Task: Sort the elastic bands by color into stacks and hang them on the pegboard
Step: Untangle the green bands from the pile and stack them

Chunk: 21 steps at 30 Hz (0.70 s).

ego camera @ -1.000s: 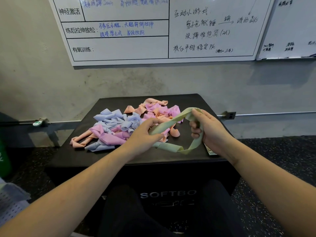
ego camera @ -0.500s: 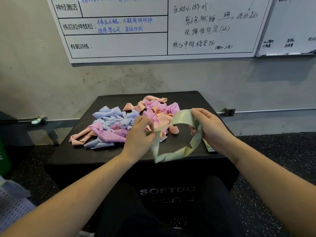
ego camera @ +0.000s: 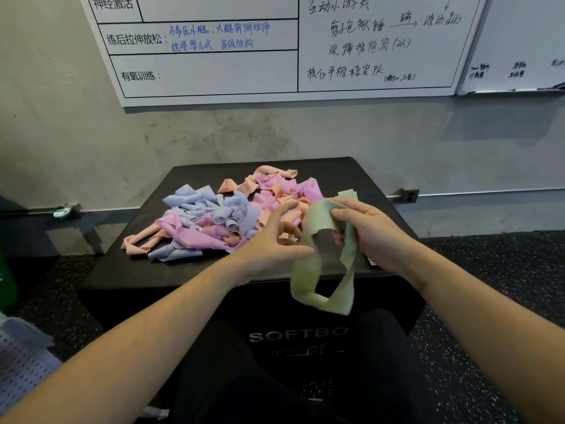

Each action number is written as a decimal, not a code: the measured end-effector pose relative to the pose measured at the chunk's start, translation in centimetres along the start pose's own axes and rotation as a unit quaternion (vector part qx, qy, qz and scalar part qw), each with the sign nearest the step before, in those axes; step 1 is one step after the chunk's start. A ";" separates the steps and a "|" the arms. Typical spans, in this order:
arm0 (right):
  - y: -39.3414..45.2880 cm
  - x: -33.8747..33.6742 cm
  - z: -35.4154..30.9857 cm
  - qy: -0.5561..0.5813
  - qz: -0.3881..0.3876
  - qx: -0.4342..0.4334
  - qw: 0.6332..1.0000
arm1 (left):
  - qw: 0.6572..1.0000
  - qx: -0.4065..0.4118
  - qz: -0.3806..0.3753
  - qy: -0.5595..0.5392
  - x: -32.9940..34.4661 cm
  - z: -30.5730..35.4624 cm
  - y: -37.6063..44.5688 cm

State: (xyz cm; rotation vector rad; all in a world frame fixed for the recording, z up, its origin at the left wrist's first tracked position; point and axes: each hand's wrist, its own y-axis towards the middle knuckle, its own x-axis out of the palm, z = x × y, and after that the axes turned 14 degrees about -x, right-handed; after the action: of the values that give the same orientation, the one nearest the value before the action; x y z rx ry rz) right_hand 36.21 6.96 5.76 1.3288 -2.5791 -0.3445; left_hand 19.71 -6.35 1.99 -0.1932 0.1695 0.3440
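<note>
A pale green elastic band (ego camera: 306,283) hangs as a twisted loop over the front edge of the black soft box (ego camera: 128,270). My right hand (ego camera: 371,235) pinches its bunched top between thumb and fingers. Just left of it is my left hand (ego camera: 269,249), fingers loosely spread and holding nothing, with the thumb tip against the band's left strand. A mixed pile lies on the box top: blue bands (ego camera: 208,209), pink bands (ego camera: 195,235) and peach bands (ego camera: 269,174). A second green piece (ego camera: 347,194) peeks out behind my right hand.
A white perforated pegboard (ego camera: 18,365) lies at the lower left on the floor. Whiteboards (ego camera: 214,71) hang on the concrete wall behind the box. A green object (ego camera: 6,280) stands at the left edge. My dark-clothed legs sit below the box front.
My left hand has let go of the green band and opened. My right hand has gathered the band's top, and the loop has dropped to hang over the box front.
</note>
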 end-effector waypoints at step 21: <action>-1.9 -3.6 2.2 -0.223 -0.162 0.103 0.956 | 0.969 0.058 0.232 -0.067 0.7 3.0 0.4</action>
State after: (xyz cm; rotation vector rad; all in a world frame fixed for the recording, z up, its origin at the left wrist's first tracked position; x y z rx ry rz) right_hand 39.08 9.07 2.81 1.9578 -2.8041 -0.4918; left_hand 20.61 -5.06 4.71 -0.0098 0.0982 0.8088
